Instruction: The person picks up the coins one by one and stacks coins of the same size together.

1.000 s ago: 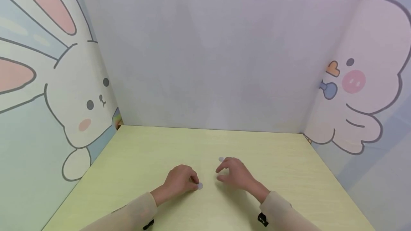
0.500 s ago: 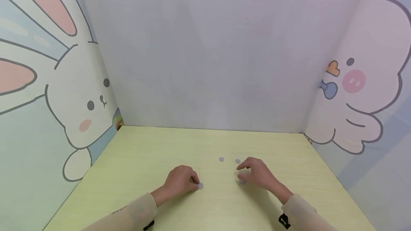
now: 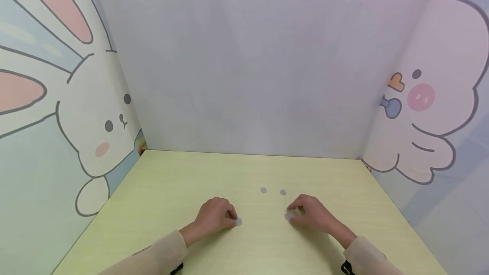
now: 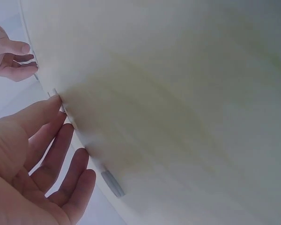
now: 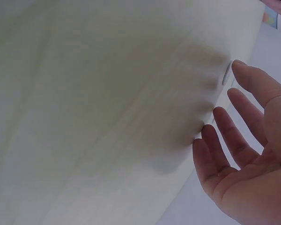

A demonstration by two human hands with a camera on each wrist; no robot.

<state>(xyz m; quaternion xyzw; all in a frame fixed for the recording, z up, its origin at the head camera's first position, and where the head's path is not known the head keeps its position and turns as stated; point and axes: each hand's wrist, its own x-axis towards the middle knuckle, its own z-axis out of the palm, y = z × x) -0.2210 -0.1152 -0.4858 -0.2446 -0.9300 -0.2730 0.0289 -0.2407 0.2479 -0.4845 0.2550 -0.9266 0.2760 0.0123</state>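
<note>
My left hand [image 3: 214,214] rests low over the table, its thumb and index finger meeting at the edge of a small grey coin [image 3: 239,222]. In the left wrist view, a thick grey round piece [image 4: 112,183], perhaps stacked coins, lies beyond the little finger; the left hand covers it in the head view. My right hand [image 3: 311,213] is arched over another coin [image 3: 288,216], with the thumb against or very near it and the other fingers spread. The right wrist view shows that coin [image 5: 227,72] edge-on beside the thumb tip.
Two more coins, one at left [image 3: 263,190] and one at right [image 3: 283,192], lie farther back on the pale yellow table [image 3: 183,173]. A plain cloth backdrop [image 3: 244,71] rises behind the table, and cartoon-printed panels flank it.
My right hand has moved right, from beside the far left coin to the nearer right coin, uncovering the two far coins. The left hand has stayed in place.
</note>
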